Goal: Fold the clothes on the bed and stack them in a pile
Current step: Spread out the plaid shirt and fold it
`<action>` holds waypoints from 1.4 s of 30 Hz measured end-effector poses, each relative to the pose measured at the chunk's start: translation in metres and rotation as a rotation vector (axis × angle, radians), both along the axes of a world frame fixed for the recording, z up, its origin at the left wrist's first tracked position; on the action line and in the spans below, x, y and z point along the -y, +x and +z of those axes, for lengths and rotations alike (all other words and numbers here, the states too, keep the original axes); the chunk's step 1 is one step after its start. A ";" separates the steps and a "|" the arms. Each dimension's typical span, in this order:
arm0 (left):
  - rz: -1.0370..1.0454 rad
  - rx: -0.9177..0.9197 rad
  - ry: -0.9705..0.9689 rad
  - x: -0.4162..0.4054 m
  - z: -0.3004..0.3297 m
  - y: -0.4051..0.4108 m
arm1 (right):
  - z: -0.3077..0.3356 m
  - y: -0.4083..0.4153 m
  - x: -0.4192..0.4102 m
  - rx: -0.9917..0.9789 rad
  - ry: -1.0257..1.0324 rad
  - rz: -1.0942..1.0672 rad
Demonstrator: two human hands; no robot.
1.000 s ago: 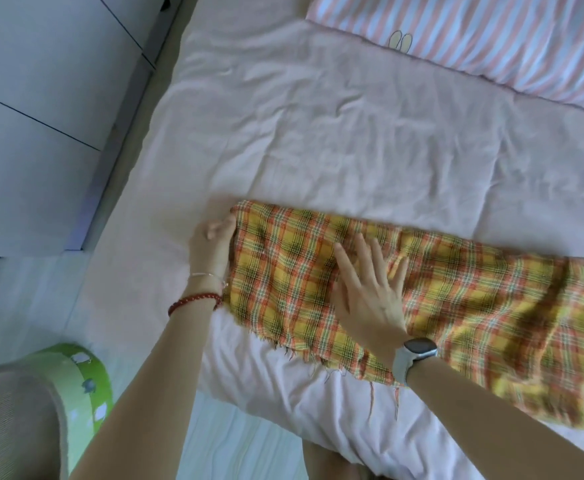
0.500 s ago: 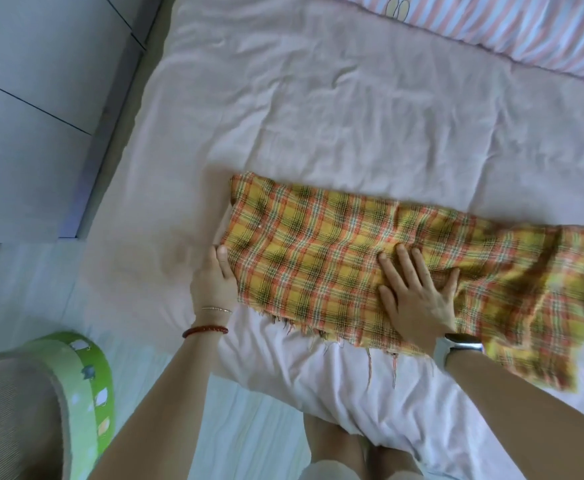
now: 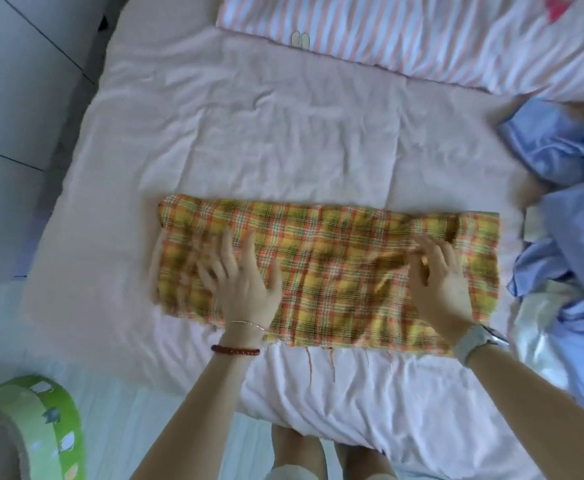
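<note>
Lying flat on the pale pink bed sheet [image 3: 283, 140], the yellow and orange plaid cloth [image 3: 335, 268] is folded into a long band that runs from left to right near the front edge of the bed. The left hand [image 3: 245, 282] rests on the left part of the band, fingers spread and straight, so its grip is wide and holds nothing; it looks blurred. The right hand [image 3: 439, 282] lies palm down on the right part of the band, fingers straight too, pressing on the fabric beside a raised wrinkle. Both hands are on top of the cloth, not around it. Just right of the cloth lies a crumpled heap of light blue clothes [image 3: 571, 216]. A pink striped blanket [image 3: 387, 29] covers the far side of the bed.
</note>
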State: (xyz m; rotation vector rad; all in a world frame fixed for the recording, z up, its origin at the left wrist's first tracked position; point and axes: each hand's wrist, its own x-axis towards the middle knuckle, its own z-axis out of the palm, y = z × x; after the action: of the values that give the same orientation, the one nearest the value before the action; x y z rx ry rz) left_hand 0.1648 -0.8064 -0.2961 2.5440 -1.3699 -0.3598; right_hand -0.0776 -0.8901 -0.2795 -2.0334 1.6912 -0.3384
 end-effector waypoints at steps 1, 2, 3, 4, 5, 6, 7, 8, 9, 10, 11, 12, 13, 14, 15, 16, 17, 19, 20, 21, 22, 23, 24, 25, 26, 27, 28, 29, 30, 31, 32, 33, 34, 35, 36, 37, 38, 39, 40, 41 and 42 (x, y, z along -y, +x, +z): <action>-0.080 -0.034 0.039 0.008 -0.001 -0.022 | -0.001 -0.016 0.007 -0.023 -0.018 -0.074; -0.152 -0.063 0.077 0.014 -0.003 -0.044 | -0.003 -0.031 0.015 -0.041 -0.023 -0.146; -0.213 -0.080 0.114 0.020 -0.006 -0.066 | -0.007 -0.045 0.024 -0.050 -0.010 -0.223; -0.266 -0.091 0.149 0.024 -0.009 -0.085 | -0.011 -0.058 0.034 -0.048 0.025 -0.306; -0.311 -0.102 0.186 0.028 -0.014 -0.102 | -0.015 -0.069 0.044 -0.025 0.078 -0.392; -0.343 -0.109 0.226 0.030 -0.019 -0.117 | -0.020 -0.079 0.054 0.017 0.139 -0.465; -0.359 -0.113 0.266 0.033 -0.025 -0.129 | -0.025 -0.086 0.065 0.062 0.197 -0.514; -0.358 -0.116 0.305 0.035 -0.032 -0.137 | -0.030 -0.092 0.075 0.094 0.249 -0.531; -0.344 -0.120 0.339 0.036 -0.038 -0.143 | -0.035 -0.096 0.083 0.108 0.288 -0.528; -0.323 -0.124 0.362 0.039 -0.043 -0.146 | -0.039 -0.099 0.090 0.117 0.309 -0.524; -0.301 -0.129 0.377 0.040 -0.048 -0.147 | -0.042 -0.101 0.095 0.133 0.311 -0.538; -0.283 -0.135 0.386 0.042 -0.051 -0.147 | -0.045 -0.103 0.099 0.160 0.302 -0.564; -0.272 -0.140 0.393 0.043 -0.053 -0.147 | -0.047 -0.107 0.102 0.184 0.292 -0.591; -0.268 -0.142 0.400 0.044 -0.054 -0.146 | -0.049 -0.112 0.105 0.194 0.282 -0.608; -0.267 -0.141 0.406 0.044 -0.054 -0.146 | -0.050 -0.118 0.107 0.192 0.276 -0.625; -0.266 -0.140 0.412 0.045 -0.055 -0.146 | -0.051 -0.125 0.109 0.192 0.278 -0.644; -0.267 -0.141 0.422 0.046 -0.054 -0.146 | -0.052 -0.131 0.111 0.205 0.294 -0.673; -0.268 -0.143 0.452 0.048 -0.053 -0.145 | -0.053 -0.138 0.110 0.266 0.361 -0.714; -0.267 -0.139 0.471 0.050 -0.051 -0.146 | -0.053 -0.140 0.107 0.299 0.387 -0.713; -0.261 -0.136 0.488 0.052 -0.049 -0.147 | -0.051 -0.141 0.102 0.320 0.403 -0.693; -0.252 -0.133 0.497 0.054 -0.047 -0.149 | -0.049 -0.142 0.093 0.329 0.409 -0.660; -0.246 -0.122 0.487 0.055 -0.044 -0.151 | -0.045 -0.143 0.080 0.326 0.411 -0.625; -0.252 -0.097 0.455 0.057 -0.041 -0.154 | -0.042 -0.144 0.065 0.322 0.410 -0.600; -0.281 -0.060 0.403 0.061 -0.039 -0.159 | -0.041 -0.144 0.049 0.328 0.410 -0.590; -0.335 -0.027 0.342 0.066 -0.037 -0.164 | -0.041 -0.144 0.034 0.345 0.417 -0.601; -0.402 -0.005 0.285 0.073 -0.036 -0.169 | -0.043 -0.143 0.023 0.366 0.417 -0.623; -0.467 0.006 0.241 0.083 -0.035 -0.175 | -0.046 -0.142 0.018 0.390 0.403 -0.645; -0.514 0.006 0.216 0.095 -0.035 -0.180 | -0.047 -0.139 0.020 0.419 0.382 -0.658; -0.536 -0.002 0.211 0.108 -0.035 -0.184 | -0.048 -0.137 0.028 0.446 0.358 -0.657; -0.538 -0.013 0.224 0.121 -0.036 -0.187 | -0.048 -0.135 0.039 0.457 0.334 -0.640; -0.531 -0.026 0.243 0.134 -0.036 -0.187 | -0.049 -0.133 0.053 0.449 0.314 -0.616; -0.518 -0.049 0.260 0.145 -0.037 -0.185 | -0.051 -0.131 0.068 0.436 0.310 -0.600; -0.500 -0.086 0.265 0.155 -0.037 -0.183 | -0.053 -0.130 0.083 0.428 0.327 -0.596; -0.483 -0.131 0.249 0.162 -0.037 -0.180 | -0.055 -0.129 0.096 0.422 0.356 -0.595; -0.475 -0.168 0.217 0.168 -0.036 -0.178 | -0.057 -0.130 0.107 0.411 0.383 -0.584; -0.476 -0.195 0.177 0.171 -0.035 -0.176 | -0.059 -0.131 0.115 0.384 0.397 -0.558; -0.473 -0.219 0.137 0.173 -0.034 -0.176 | -0.060 -0.132 0.120 0.339 0.397 -0.520; -0.459 -0.244 0.106 0.174 -0.033 -0.176 | -0.060 -0.135 0.124 0.299 0.386 -0.483; -0.440 -0.263 0.079 0.174 -0.032 -0.176 | -0.058 -0.138 0.125 0.269 0.368 -0.460; -0.422 -0.270 0.052 0.174 -0.032 -0.176 | -0.056 -0.142 0.124 0.257 0.350 -0.453; -0.411 -0.271 0.025 0.173 -0.031 -0.176 | -0.055 -0.145 0.123 0.260 0.343 -0.458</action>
State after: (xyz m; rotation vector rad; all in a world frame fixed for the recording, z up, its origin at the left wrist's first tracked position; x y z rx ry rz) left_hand -0.0109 -0.9789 -0.3273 2.1157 -1.7731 -0.7654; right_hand -0.2227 -1.0131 -0.3345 -1.2924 1.8821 -0.4074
